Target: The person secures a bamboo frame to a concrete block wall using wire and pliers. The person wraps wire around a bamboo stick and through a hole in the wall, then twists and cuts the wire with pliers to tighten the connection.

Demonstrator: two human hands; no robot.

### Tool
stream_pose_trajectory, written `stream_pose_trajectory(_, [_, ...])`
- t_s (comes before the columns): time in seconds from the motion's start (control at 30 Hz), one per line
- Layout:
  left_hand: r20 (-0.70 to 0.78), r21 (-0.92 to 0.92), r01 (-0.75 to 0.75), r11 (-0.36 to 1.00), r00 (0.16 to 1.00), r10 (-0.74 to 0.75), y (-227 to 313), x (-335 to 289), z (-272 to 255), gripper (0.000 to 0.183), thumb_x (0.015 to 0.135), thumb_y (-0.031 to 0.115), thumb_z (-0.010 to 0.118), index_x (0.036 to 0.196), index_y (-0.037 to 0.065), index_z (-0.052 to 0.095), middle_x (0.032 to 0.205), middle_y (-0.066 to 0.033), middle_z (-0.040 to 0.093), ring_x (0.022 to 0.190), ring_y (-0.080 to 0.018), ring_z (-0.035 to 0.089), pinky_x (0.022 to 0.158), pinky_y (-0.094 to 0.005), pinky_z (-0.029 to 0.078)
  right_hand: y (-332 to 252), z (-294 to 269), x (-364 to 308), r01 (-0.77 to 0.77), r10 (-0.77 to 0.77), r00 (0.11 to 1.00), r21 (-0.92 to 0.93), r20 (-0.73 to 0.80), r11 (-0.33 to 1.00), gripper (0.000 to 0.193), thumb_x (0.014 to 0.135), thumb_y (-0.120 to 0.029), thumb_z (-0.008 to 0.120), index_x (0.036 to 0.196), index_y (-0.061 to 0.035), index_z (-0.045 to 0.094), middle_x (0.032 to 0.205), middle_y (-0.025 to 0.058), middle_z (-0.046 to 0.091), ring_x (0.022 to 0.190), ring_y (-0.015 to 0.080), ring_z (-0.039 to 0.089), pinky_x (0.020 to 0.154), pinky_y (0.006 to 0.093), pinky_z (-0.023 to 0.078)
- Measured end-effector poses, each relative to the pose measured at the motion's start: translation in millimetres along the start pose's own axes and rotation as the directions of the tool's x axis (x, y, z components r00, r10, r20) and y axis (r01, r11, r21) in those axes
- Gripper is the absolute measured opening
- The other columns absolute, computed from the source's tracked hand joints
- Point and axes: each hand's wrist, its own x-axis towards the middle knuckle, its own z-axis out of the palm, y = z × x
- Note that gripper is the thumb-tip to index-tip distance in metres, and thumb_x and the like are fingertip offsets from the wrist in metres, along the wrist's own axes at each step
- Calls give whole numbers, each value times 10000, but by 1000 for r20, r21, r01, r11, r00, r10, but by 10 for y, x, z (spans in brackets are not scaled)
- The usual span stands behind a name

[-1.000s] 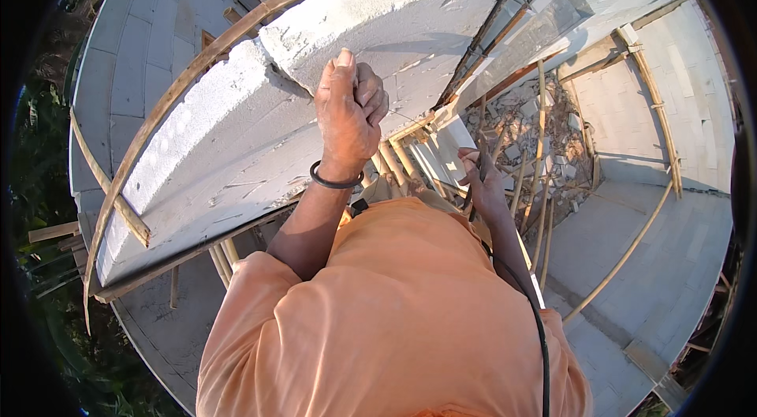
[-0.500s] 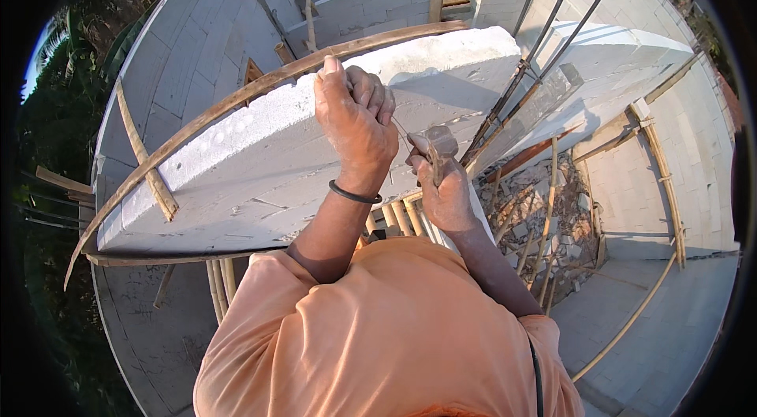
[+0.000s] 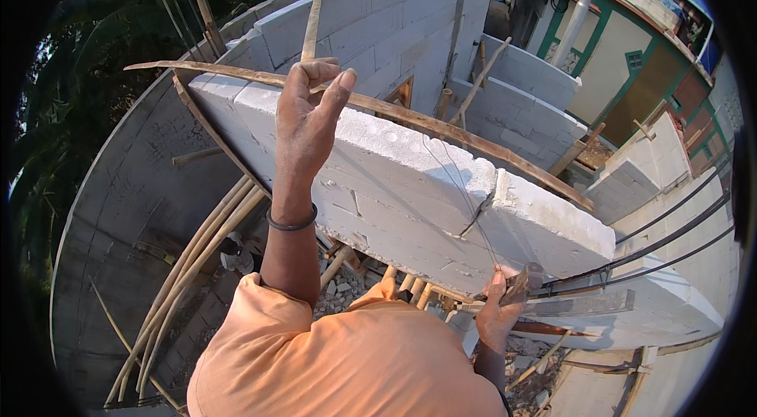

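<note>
My left hand is closed at the crossing of a short wooden piece and a long wooden strip. Its fingers curl around the short piece, whose lower end they hide. A dark band circles that wrist. Lower right, beside the near face of the white block wall, my right hand grips what looks like a hammer, its handle mostly covered. A thin wire loops from the wall top down to the right fingertips.
Dark steel bars reach in from the right above a grey board. Bamboo poles lean at the lower left. Rubble lies below the wall. More block walls stand beyond.
The view has swung left. My hands have parted: the left has reached to the wooden pieces on the wall top, the right stays low with the tool. The wire now hangs slack in a loop.
</note>
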Motion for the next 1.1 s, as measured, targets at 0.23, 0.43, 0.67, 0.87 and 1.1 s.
stream_pose_trajectory(0.23, [430,719,-221,659,886,-172,-877,947,-533,347,827,169,653,1155,58,632,1168,-161,635,1157,-316,568,1012,-377,433,191,44,-61,-135,115,969,83,218,987,171,989,-142,518,1022,6,597,751,25,538,669,83,483,617,257,411])
stream_pose_trajectory(0.43, [633,742,-134,657,460,-622,-1234,1024,-330,595,786,376,752,1286,85,609,1287,-138,600,1225,-298,544,1037,-383,428,273,49,-108,-143,118,969,104,216,984,235,979,-211,546,1053,10,569,710,20,514,623,94,479,605,266,427])
stream_pose_trajectory(0.67, [760,550,-508,663,633,-145,-1355,975,-339,490,737,343,805,1098,43,667,979,-106,635,985,-270,609,898,-368,487,314,-26,-210,-205,176,971,182,164,962,241,972,-193,534,1054,30,573,731,16,519,649,78,486,610,238,405])
stream_pose_trajectory(0.87, [604,515,-688,512,715,353,-1131,1016,-359,340,687,248,827,842,67,586,794,-74,555,803,-246,567,742,-376,480,232,-59,-235,-205,169,970,213,177,955,231,982,-191,536,1049,28,560,718,21,504,647,91,481,626,247,415])
stream_pose_trajectory(1.1, [343,527,-781,336,557,756,-494,1134,-624,369,591,146,810,789,100,502,656,-40,488,551,-205,513,517,-329,428,183,-75,-245,-118,84,986,239,147,964,233,981,-187,536,1047,36,552,733,35,508,641,109,485,633,267,426])
